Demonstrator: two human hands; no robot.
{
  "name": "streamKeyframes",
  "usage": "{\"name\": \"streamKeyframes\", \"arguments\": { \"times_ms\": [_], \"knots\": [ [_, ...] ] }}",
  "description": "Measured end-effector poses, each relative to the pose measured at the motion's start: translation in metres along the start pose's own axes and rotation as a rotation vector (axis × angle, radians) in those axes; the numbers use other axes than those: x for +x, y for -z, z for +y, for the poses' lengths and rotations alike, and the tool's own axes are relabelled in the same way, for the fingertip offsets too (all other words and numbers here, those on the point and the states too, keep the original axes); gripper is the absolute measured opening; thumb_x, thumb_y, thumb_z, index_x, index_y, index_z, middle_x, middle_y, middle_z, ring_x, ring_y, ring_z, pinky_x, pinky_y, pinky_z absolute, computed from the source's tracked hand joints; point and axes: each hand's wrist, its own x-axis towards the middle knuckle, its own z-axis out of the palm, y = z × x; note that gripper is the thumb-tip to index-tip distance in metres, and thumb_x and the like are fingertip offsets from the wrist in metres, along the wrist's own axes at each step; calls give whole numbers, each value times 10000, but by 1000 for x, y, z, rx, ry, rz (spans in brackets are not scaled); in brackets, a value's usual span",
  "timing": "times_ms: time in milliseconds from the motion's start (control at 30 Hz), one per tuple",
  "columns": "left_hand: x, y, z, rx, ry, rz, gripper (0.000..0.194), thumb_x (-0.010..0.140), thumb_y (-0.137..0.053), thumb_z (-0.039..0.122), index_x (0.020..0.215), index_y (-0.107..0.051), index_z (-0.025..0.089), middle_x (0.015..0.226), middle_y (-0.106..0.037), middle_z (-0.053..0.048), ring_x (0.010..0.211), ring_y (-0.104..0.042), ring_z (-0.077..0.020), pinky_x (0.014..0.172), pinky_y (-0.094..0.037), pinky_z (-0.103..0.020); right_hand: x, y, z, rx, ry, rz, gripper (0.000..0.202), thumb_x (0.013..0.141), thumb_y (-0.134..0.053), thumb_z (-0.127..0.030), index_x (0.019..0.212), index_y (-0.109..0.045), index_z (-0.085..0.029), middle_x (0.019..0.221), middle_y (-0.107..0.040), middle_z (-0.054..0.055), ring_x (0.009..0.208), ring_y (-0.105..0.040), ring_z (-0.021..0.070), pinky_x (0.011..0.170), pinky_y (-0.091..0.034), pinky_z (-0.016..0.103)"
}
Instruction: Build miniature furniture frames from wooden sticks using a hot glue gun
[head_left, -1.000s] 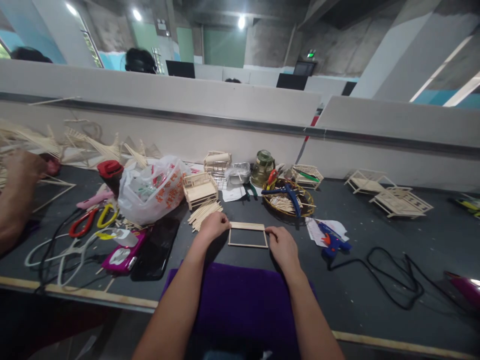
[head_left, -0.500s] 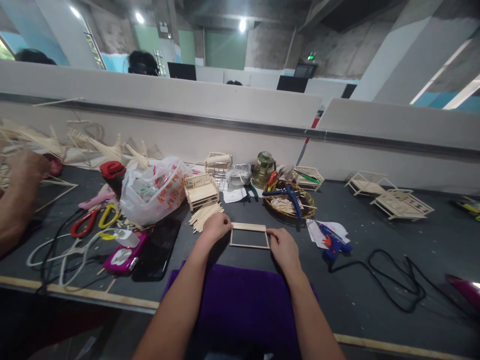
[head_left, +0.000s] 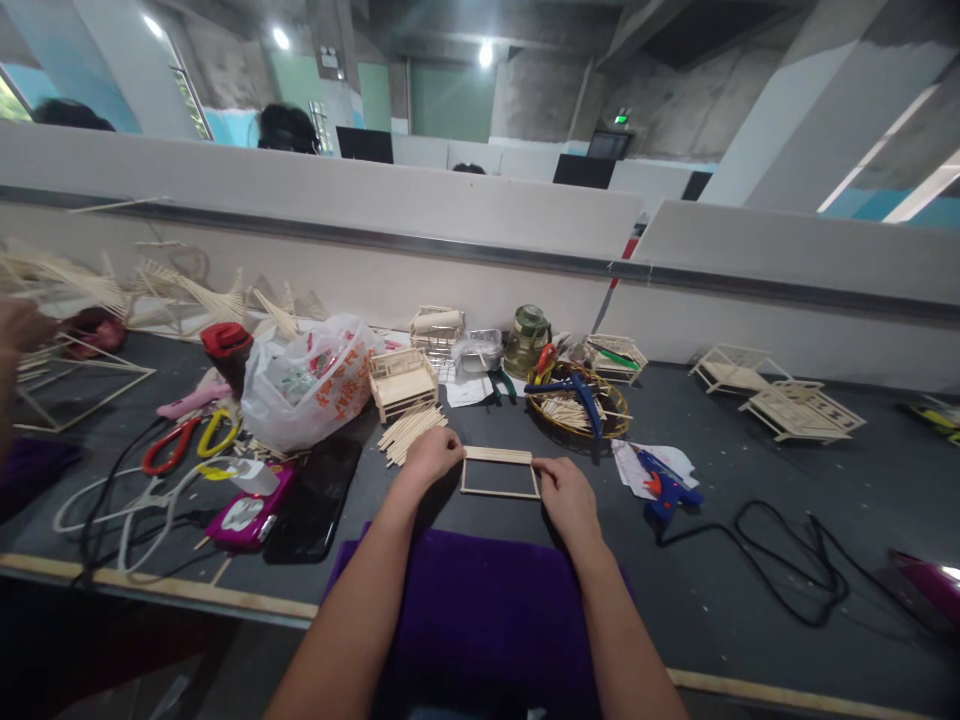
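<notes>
A small rectangular frame of wooden sticks lies on the dark table, several sticks laid side by side along its far edge. My left hand pinches the frame's far left corner, thumb and forefinger together. At the far right corner, my right hand holds the other end between curled fingers. Just behind my left hand lies a fanned pile of loose sticks. A purple cloth spreads in front of me beneath my forearms.
Right of my hands lies a blue glue gun with its black cable. A basket of sticks and pliers stands behind. Leftward are a phone, a plastic bag and scissors. Another person's hand shows far left.
My hands and the stick frame stay in place. At the far left, the other person's arm has drawn back leftward, uncovering more of a stick structure and a purple cloth.
</notes>
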Motion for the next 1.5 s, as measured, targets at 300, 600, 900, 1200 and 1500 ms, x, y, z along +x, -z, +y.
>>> {"name": "streamKeyframes", "arguments": {
  "times_ms": [300,600,900,1200,1500],
  "knots": [
    [1,0,0,-8,6,7,201,747,-575,291,810,-736,189,840,-723,-63,758,-629,-178,632,-396,-245,0,1,-2,-11,-9,-22,340,872,-415,-130,997,-722,-205,929,-648,72,918,-595,172,831,-427,260],
    [2,-1,-3,-38,-7,-12,213,742,-561,294,789,-735,181,799,-718,-55,724,-620,-169,603,-382,-238,0,3,-3,15,-10,-19,348,857,-412,-123,991,-727,-184,933,-650,78,922,-598,181,839,-433,266],
    [1,-2,-1,-33,4,0,213,742,-559,271,798,-744,181,808,-722,-61,729,-630,-174,628,-403,-240,-1,0,0,16,-4,-17,351,867,-404,-152,995,-729,-188,928,-651,82,915,-604,191,830,-435,276],
    [8,-5,-11,-111,-5,19,194,751,-560,248,779,-737,174,787,-719,-55,723,-624,-169,643,-417,-245,1,0,3,98,-28,119,365,856,-389,-227,1043,-692,-149,1002,-671,101,949,-607,214,870,-443,326],
    [16,-13,-13,-323,-108,353,242,798,-497,135,946,-683,179,965,-714,-48,892,-624,-167,799,-444,-256,1,5,1,224,-157,258,376,832,-409,-352,1032,-666,-164,1027,-683,109,913,-612,234,825,-433,342]
  ]
}}
